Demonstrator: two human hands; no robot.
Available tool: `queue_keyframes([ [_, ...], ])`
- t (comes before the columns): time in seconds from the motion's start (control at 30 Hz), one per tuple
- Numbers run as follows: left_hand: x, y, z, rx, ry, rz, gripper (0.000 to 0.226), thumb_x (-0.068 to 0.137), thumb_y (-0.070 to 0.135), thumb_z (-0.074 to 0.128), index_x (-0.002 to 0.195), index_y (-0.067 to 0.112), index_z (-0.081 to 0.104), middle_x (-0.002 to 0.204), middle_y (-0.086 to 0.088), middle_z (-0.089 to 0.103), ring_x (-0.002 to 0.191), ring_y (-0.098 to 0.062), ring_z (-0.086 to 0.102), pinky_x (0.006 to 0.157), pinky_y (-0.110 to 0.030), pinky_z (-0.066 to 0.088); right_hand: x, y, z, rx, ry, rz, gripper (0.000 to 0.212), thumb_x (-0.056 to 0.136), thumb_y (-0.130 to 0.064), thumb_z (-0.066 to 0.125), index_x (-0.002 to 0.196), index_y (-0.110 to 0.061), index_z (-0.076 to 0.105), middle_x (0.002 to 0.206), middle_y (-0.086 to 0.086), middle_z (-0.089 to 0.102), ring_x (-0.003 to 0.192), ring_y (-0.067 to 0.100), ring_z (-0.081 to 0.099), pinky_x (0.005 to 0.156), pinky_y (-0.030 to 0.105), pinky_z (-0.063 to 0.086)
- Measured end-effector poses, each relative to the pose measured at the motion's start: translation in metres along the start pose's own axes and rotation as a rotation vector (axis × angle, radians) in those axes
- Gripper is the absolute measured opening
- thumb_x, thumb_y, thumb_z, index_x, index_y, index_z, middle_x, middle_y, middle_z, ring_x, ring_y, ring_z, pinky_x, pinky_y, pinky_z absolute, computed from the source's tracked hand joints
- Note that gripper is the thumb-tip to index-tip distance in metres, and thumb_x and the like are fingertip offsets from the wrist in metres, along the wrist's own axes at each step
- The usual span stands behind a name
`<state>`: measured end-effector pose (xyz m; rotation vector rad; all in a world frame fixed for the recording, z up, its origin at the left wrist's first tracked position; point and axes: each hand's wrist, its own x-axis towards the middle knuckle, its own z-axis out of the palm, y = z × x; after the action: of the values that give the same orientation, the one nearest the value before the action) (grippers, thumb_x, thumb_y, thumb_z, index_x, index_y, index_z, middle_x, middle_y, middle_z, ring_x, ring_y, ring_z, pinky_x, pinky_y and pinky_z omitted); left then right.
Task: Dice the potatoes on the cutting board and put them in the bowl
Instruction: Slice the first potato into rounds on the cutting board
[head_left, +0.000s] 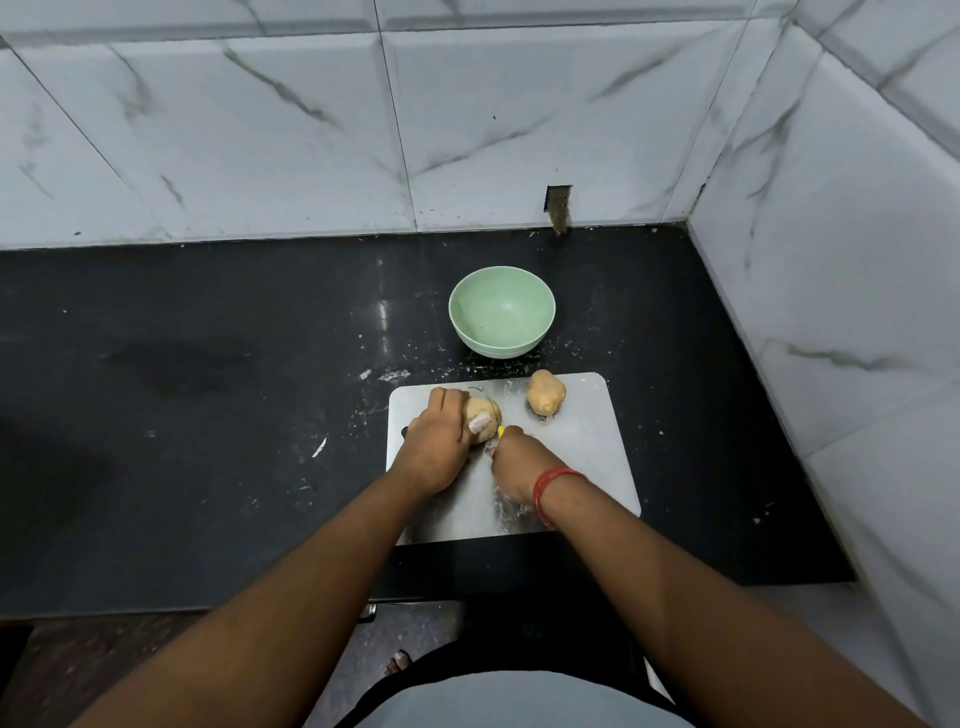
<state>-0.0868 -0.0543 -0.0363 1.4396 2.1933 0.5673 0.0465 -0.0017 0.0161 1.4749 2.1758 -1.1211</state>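
Observation:
A grey cutting board (587, 457) lies on the black counter. My left hand (439, 447) grips a tan potato (483, 415) at the board's upper left, its fingers curled over the far side. Just right of that potato, my right hand (514, 462) holds a knife with a yellow handle (501, 431); the blade is mostly hidden between my hands. A second whole potato (545, 392) rests on the board's upper right. Beyond the board stands an empty pale green bowl (501, 312).
The black counter (208, 389) stretches far to the left, with white specks around the board. Marble-tiled walls close the back and the right side (831, 312). The counter's front edge runs just below the board.

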Motion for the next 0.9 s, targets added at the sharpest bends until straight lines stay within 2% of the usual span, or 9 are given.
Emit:
queue_keyframes([
  [0.2,0.0,-0.002,0.0,0.011,-0.006,0.008,0.038,0.103,0.025,0.052,0.137,0.009,0.045,0.136,-0.012,0.042,0.107,-0.038,0.056,0.093,-0.052,0.047,-0.011,0.016,0.013,-0.034,0.004,-0.005,0.025,0.098,-0.01,0.042,0.121,-0.001,0.042,0.115,0.018,0.062,0.102,0.031,0.062,0.07,0.029,0.04],
  [0.27,0.001,-0.003,0.001,0.004,-0.004,0.008,0.038,0.103,0.025,0.051,0.137,0.009,0.045,0.136,-0.012,0.042,0.108,-0.039,0.056,0.093,-0.053,0.047,-0.02,0.024,0.016,-0.048,-0.005,-0.015,0.025,0.098,-0.008,0.04,0.121,0.0,0.041,0.113,0.017,0.061,0.094,0.03,0.06,0.064,0.027,0.038],
  [0.43,0.001,-0.005,0.001,-0.021,0.002,0.009,0.039,0.102,0.02,0.053,0.139,0.008,0.045,0.135,-0.013,0.042,0.112,-0.038,0.054,0.097,-0.054,0.045,-0.04,0.039,0.016,-0.052,-0.014,-0.026,0.02,0.1,-0.01,0.038,0.119,-0.001,0.041,0.11,0.016,0.061,0.071,0.019,0.048,0.065,0.028,0.036],
  [0.5,0.0,-0.004,0.001,-0.041,0.006,0.003,0.041,0.103,0.023,0.053,0.14,0.009,0.044,0.137,-0.012,0.042,0.114,-0.037,0.054,0.098,-0.053,0.044,-0.042,0.04,0.016,0.016,0.012,-0.026,0.017,0.102,-0.015,0.037,0.115,-0.004,0.042,0.099,0.01,0.059,0.066,0.015,0.046,0.061,0.029,0.038],
  [0.57,-0.002,-0.003,0.0,-0.081,0.014,-0.016,0.041,0.104,0.026,0.051,0.142,0.01,0.044,0.138,-0.011,0.042,0.118,-0.036,0.052,0.101,-0.052,0.043,-0.043,0.037,0.015,0.082,0.068,-0.029,0.018,0.104,-0.023,0.036,0.111,-0.007,0.041,0.086,0.005,0.052,0.067,0.017,0.051,0.058,0.032,0.044],
  [0.63,-0.003,-0.003,0.001,-0.143,0.029,-0.033,0.04,0.105,0.026,0.049,0.142,0.012,0.046,0.139,-0.009,0.043,0.121,-0.032,0.051,0.105,-0.051,0.04,-0.046,0.032,0.012,0.128,0.117,-0.056,0.02,0.104,-0.028,0.035,0.106,-0.009,0.04,0.085,0.007,0.051,0.068,0.023,0.054,0.054,0.034,0.047],
  [0.77,-0.005,-0.002,0.001,-0.236,0.051,-0.065,0.035,0.107,0.028,0.045,0.139,0.014,0.049,0.138,-0.006,0.047,0.124,-0.026,0.05,0.109,-0.046,0.037,-0.047,0.02,0.008,0.128,0.118,-0.096,0.021,0.104,-0.03,0.034,0.103,-0.01,0.039,0.087,0.011,0.054,0.056,0.027,0.055,0.035,0.029,0.04],
  [0.9,-0.005,0.0,0.001,-0.266,0.062,-0.083,0.031,0.106,0.028,0.044,0.134,0.017,0.052,0.136,-0.005,0.05,0.122,-0.025,0.05,0.109,-0.048,0.038,-0.044,0.012,0.01,0.085,0.106,-0.102,0.018,0.104,-0.026,0.035,0.105,-0.008,0.038,0.084,0.01,0.052,0.053,0.024,0.053,0.04,0.031,0.042],
])
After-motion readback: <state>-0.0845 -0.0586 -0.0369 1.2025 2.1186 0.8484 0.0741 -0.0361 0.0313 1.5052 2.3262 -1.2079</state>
